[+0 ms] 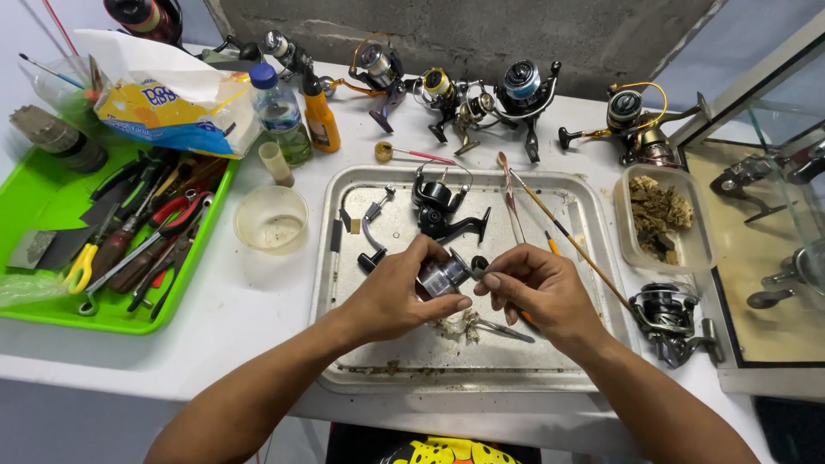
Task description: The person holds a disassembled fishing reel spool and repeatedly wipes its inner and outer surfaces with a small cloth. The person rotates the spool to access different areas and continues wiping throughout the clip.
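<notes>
Both hands meet over the near middle of a metal tray (584, 283) that sits on a white worktable (258, 318). The left hand (397, 296) wraps its fingers around a small silver spool (443, 275), gripping it from the left, with the thumb lying along the near side. The right hand (537, 288) comes in from the right with its fingers curled narrow, pinching a small dark part (479, 265) at the spool's right end; what that part is cannot be told. Just beneath the hands, on the tray floor, lie tweezers (507, 330) and a patch of grimy residue. Farther back on the tray stands a black reel body (440, 209), with a detached crank handle (371, 234) to its left and a thin brush (559, 230) lying slantwise to its right. Left of the tray stands a round clear cup (271, 219), and beyond it a green tray (39, 193) full of pliers, screwdrivers and cutters. At the far edge of the table a row of spinning reels (481, 99) lines up against the wall, beside a water bottle (277, 110) and an orange oil bottle (320, 116). To the right of the metal tray sit a clear tub (696, 249) holding brownish scraps and another reel (670, 318) lying near the table edge.
</notes>
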